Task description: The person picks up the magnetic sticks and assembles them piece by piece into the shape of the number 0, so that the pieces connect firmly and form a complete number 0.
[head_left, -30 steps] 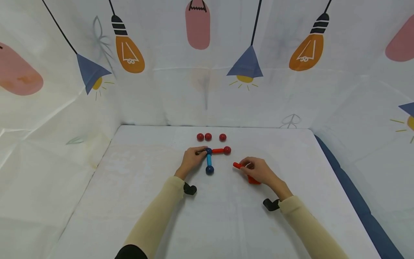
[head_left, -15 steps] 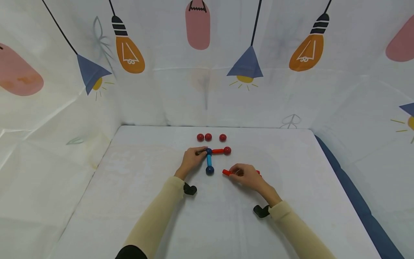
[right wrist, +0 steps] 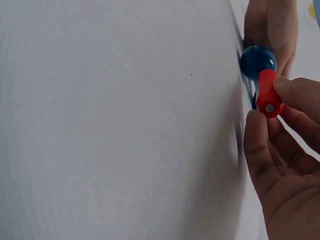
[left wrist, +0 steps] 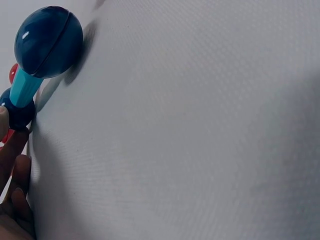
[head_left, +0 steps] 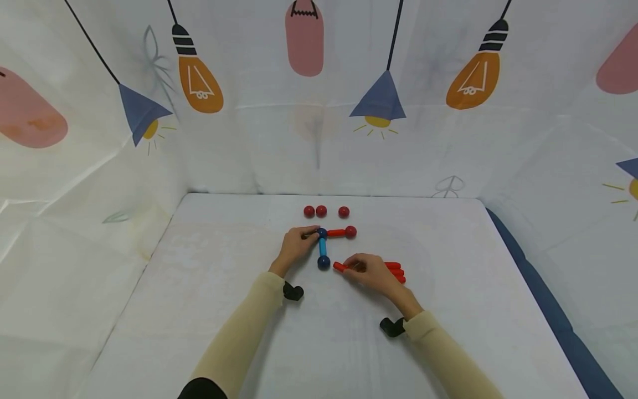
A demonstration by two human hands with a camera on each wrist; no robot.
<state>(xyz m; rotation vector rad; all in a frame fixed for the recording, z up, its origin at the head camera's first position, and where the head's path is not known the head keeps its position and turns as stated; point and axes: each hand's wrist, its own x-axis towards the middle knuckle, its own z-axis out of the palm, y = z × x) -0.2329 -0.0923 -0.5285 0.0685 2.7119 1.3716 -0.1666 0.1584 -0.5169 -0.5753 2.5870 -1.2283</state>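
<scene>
My left hand [head_left: 294, 249] pinches a dark blue ball [head_left: 322, 233] at the corner of an L-shaped piece. From that ball a light blue rod [head_left: 322, 247] leads toward me to a second dark blue ball [left wrist: 48, 42]. A red rod [head_left: 336, 233] runs right from the corner to a red ball [head_left: 351, 232]. Between thumb and fingers my right hand [head_left: 370, 272] pinches a loose red rod [right wrist: 267, 92], with a small metal disc in its end. The rod's far tip is close beside the nearer blue ball, overlapping it in the right wrist view.
Several red rods [head_left: 396, 271] lie just right of my right hand, partly hidden behind it. Three red balls [head_left: 321, 211] stand in a row farther back on the white tabletop [head_left: 239, 238]. A printed white cloth [head_left: 319, 155] hangs behind the table.
My right hand has moved left with the red rod, close to the nearer blue ball, uncovering the other red rods. My left hand and the L-shaped piece have stayed put.
</scene>
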